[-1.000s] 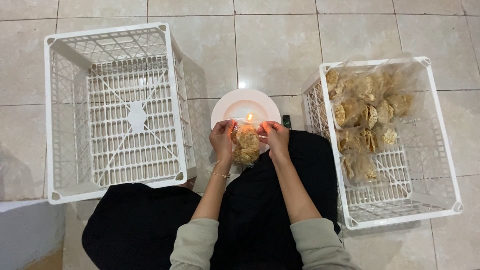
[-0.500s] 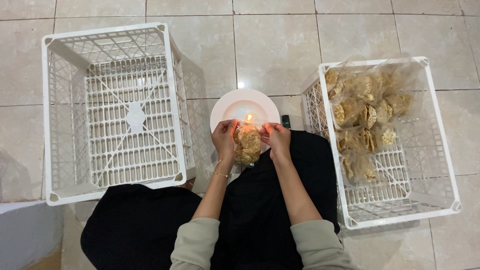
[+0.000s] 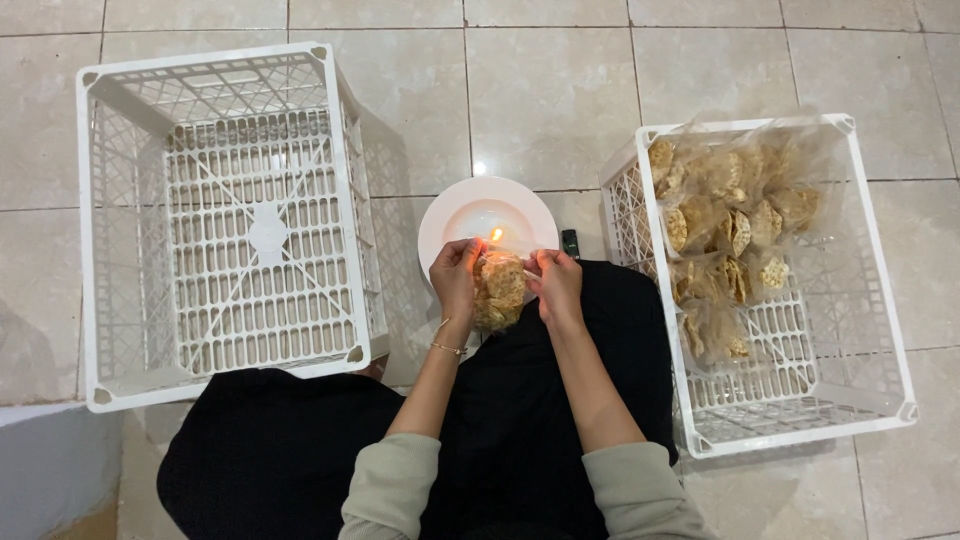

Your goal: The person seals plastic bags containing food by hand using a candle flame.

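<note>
**Sealing one snack bag at the flame**

Held one clear bag of crackers (image 3: 498, 290) between both hands, left hand (image 3: 456, 280) and right hand (image 3: 556, 285), fingers pinched on its top corners, just over a small flame (image 3: 496, 235) on the one white plate (image 3: 487, 212). Judged as the sealing step; needed next a steady pass of the open edge, not too near. Counted two white crates: left crate (image 3: 120, 240) bare inside, right crate (image 3: 880, 330) with several filled bags (image 3: 730, 240), exact number unclear

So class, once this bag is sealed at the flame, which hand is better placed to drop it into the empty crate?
Probably the left hand: it grips the bag on the side nearest the empty crate; the right hand sits toward the filled crate.
</note>
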